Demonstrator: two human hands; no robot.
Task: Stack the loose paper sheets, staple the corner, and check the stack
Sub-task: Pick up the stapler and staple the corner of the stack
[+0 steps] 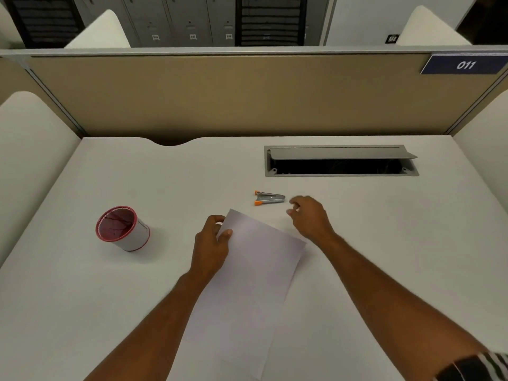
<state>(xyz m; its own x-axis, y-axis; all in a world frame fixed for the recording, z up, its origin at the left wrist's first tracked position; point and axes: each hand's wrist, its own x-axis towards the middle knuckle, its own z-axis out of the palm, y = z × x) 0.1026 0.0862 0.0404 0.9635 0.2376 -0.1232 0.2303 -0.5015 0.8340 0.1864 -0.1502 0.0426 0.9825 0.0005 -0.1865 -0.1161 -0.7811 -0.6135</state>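
Misalignment is threatening: my left hand (pixel 213 243) is pinching only the paper stack's (pixel 247 287) far corner. My right hand (pixel 309 218), fingers loosely curled around nothing, is hovering beside the stapler (pixel 270 198); nudging it risks shifting sheets.

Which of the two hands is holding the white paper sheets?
The left hand pinches the far corner of the white paper sheets. The right hand hovers empty beside the small silver stapler with orange tips.

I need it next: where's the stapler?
In the head view, the stapler lies on the desk beyond the paper, just left of the right hand.
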